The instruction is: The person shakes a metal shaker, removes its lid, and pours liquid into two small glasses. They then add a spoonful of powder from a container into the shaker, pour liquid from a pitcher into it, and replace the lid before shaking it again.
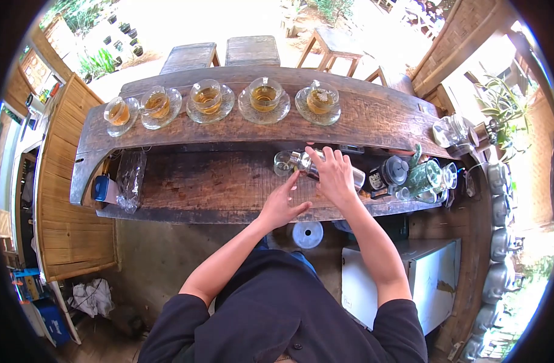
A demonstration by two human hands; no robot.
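My right hand [336,176] is closed over a metal tin [307,163] that lies tilted on the lower wooden counter [210,187]. The tin's mouth is against a clear glass [283,163] on its left. My left hand [282,204] rests flat at the counter's front edge with its fingers apart, fingertips just below the tin, holding nothing. On the raised ledge [374,115] behind stand several glass cups of amber tea on glass saucers, from the leftmost cup [118,112] to the rightmost cup [318,100].
A black-lidded jar [391,173] and green glass jars [425,179] crowd the counter right of my hand. A clear plastic bag [130,179] and a blue box [101,188] lie at the left end. A white appliance [428,275] sits below. Wooden stools [251,50] stand beyond the ledge.
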